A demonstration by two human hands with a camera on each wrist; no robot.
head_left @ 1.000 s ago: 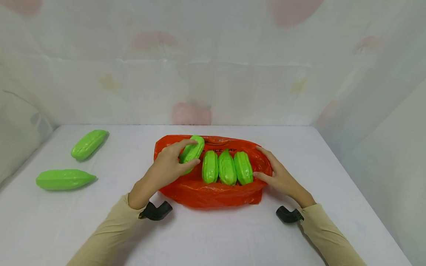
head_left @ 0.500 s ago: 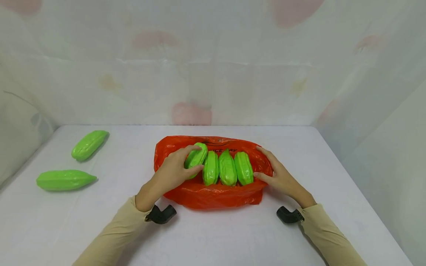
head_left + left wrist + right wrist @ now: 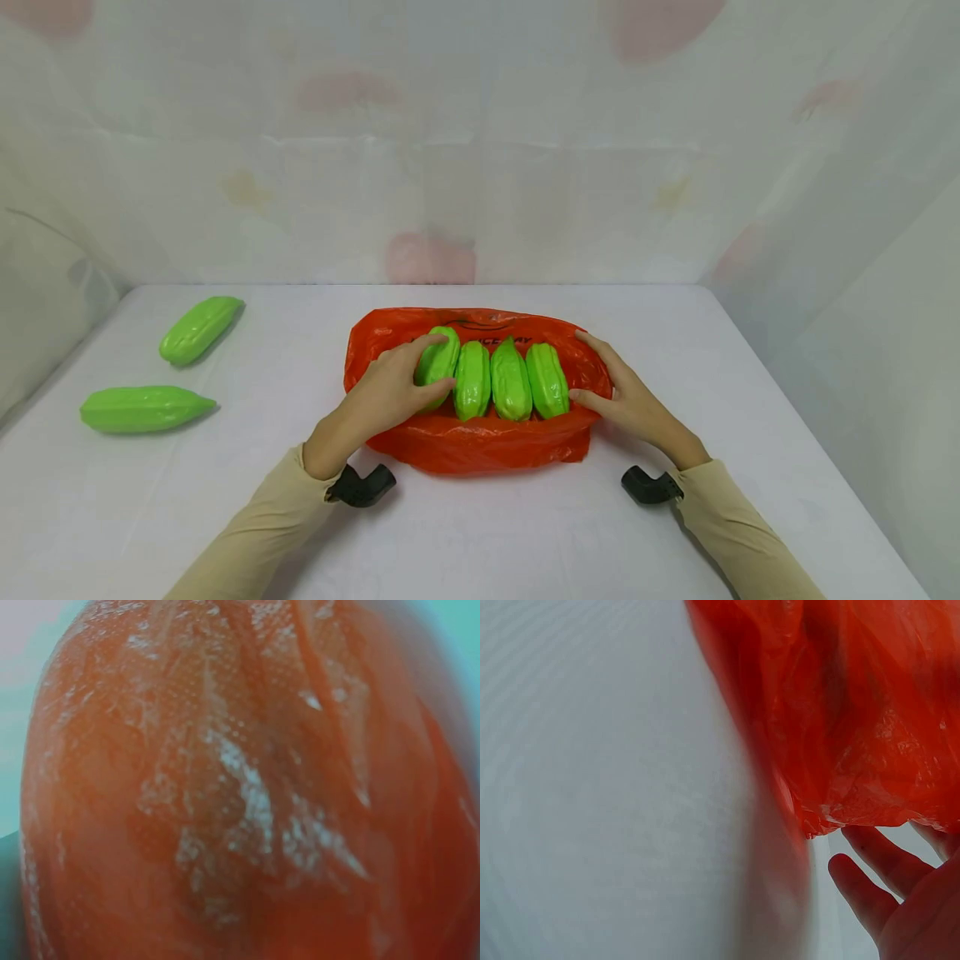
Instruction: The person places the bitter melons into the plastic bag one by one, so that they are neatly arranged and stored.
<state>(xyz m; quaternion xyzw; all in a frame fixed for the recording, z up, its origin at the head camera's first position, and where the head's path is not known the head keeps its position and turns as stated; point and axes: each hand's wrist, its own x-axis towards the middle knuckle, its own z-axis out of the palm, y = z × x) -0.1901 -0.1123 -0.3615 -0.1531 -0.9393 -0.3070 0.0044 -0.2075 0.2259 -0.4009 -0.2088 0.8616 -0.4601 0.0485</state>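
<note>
A red plastic bag (image 3: 480,450) lies with its mouth wide on the table. Several glossy green ridged fruits, such as the middle one (image 3: 512,379), sit side by side inside it. My left hand (image 3: 382,387) grips the leftmost green ridged fruit (image 3: 437,365) between thumb and fingers, within the bag's left side. At the right side, my right hand (image 3: 630,400) holds the bag's rim, thumb over the inside. The bag's red film (image 3: 225,750) fills most of the left wrist view. Some fingers (image 3: 862,889) of the right hand show outside the bag in the right wrist view.
Two more green ridged fruits, an upper one (image 3: 201,330) and a lower one (image 3: 147,408), lie on the white table (image 3: 495,533) at the left. Pale patterned cloth (image 3: 480,167) stands behind. A black bent piece (image 3: 363,486) sits at each wrist.
My left hand has moved right and slightly down with its fruit, setting it lower in the bag beside the others. The right hand stays at the bag's right rim.
</note>
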